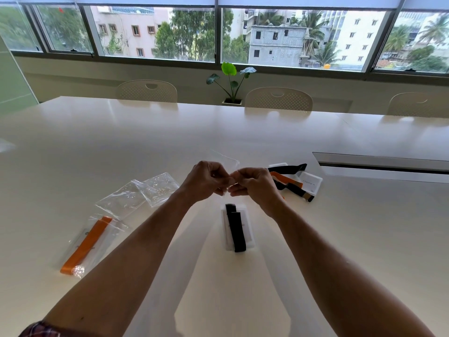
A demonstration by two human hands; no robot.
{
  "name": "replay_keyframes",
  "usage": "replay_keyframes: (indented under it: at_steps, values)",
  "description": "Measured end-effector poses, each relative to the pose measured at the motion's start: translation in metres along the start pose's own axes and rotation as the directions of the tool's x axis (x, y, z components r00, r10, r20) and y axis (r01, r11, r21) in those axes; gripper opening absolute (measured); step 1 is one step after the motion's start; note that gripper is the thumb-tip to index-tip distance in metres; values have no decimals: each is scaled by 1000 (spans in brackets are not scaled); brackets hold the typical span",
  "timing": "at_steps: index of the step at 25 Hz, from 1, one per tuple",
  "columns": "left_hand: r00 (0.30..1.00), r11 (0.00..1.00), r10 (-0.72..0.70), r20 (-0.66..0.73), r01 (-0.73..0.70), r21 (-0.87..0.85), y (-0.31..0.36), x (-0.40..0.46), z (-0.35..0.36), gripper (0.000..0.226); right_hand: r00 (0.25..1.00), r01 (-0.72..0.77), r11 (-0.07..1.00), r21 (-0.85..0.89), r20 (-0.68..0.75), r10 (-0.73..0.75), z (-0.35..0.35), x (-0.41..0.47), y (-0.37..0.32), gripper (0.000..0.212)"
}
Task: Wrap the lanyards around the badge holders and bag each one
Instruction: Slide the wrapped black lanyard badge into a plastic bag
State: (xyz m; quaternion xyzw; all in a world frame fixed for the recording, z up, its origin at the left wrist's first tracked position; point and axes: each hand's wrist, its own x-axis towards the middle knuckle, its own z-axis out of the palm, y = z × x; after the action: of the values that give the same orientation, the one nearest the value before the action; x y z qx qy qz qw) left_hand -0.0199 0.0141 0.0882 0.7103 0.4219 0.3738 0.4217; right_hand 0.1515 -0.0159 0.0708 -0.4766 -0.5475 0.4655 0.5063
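My left hand (206, 180) and my right hand (255, 186) are raised together above the table, both pinching the near edge of a clear plastic bag (224, 159) that stretches away from the fingertips. Below them on the table lies a white badge holder wrapped in a black lanyard (237, 229). At the left, a badge holder with an orange lanyard (86, 244) lies inside a clear bag. Right of my hands, unwrapped badge holders with black and orange lanyards (295, 180) lie in a loose pile.
Spare clear bags (139, 193) lie on the white table (145, 137) left of my hands. A recessed cable slot (381, 164) runs at the right. Chairs (278, 99) and a potted plant (230, 86) stand along the far edge under the windows.
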Motion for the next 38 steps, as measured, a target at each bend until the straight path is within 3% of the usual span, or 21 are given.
replay_keyframes:
  at_steps: [4, 6, 8, 11, 16, 22, 33, 38]
  values:
    - [999, 993, -19, 42, 24, -115, -3, -3, 0, 20, 1000, -9, 998, -57, 16, 10, -3, 0, -3, 19]
    - [999, 994, -37, -8, 36, -101, -3, -4, 3, 19, 1000, -13, 986, -165, -16, 11, -1, 0, -6, 19]
    - [992, 995, 19, -124, -6, 101, -4, -3, 12, 16, 996, 11, 932, -363, -77, -42, 5, 1, -6, 19]
    - [954, 903, 172, -245, -53, 426, -3, -4, 27, 15, 982, 34, 849, -528, -139, -127, 13, 2, -8, 22]
    - [912, 872, 219, -347, -23, 490, -1, -3, 41, 12, 959, 16, 740, -673, -199, -202, 21, 5, -13, 28]
    - [875, 862, 254, -411, -12, 507, 0, -6, 49, 23, 942, -1, 717, -698, -241, -233, 25, 6, -20, 30]
    - [836, 917, 190, -515, 37, 397, 0, -8, 57, 20, 938, 9, 726, -687, -247, -245, 25, 5, -21, 27]
    - [903, 929, 138, -406, 25, 370, -3, -5, 49, 16, 966, 12, 727, -686, -179, -186, 17, 2, -18, 21]
